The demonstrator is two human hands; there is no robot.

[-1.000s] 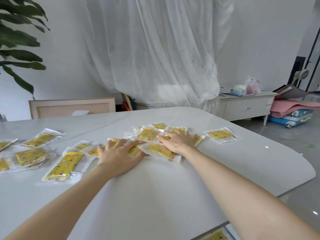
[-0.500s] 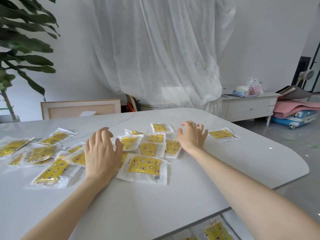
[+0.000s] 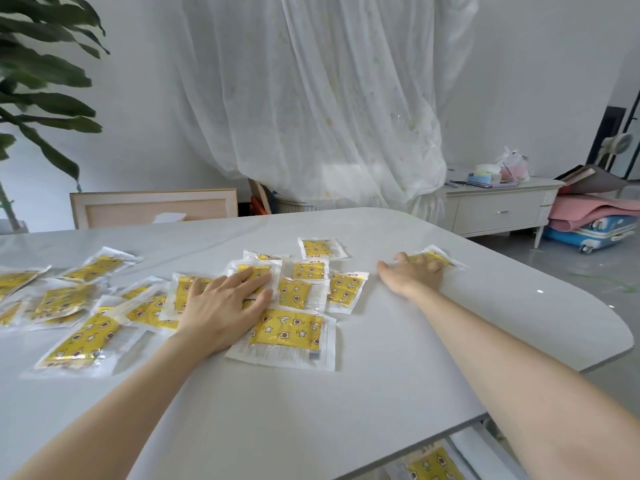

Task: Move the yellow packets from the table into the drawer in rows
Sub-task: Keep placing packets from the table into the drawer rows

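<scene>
Palms down, left hand [image 3: 225, 301] and right hand [image 3: 412, 276] press yellow packets [image 3: 287, 329] (fingers [image 3: 250, 276] straight, holding nothing).

Left hand [image 3: 225, 306] and right hand [image 3: 412, 277] flat on yellow packets [image 3: 287, 332] across a white table [image 3: 311, 410].

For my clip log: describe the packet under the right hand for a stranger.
On the pale grey tabletop, look right of the central cluster of yellow printed plastic packets. One yellow packet lies near the rounded corner, under the fingers of the right hand, touching no other packet.
</scene>
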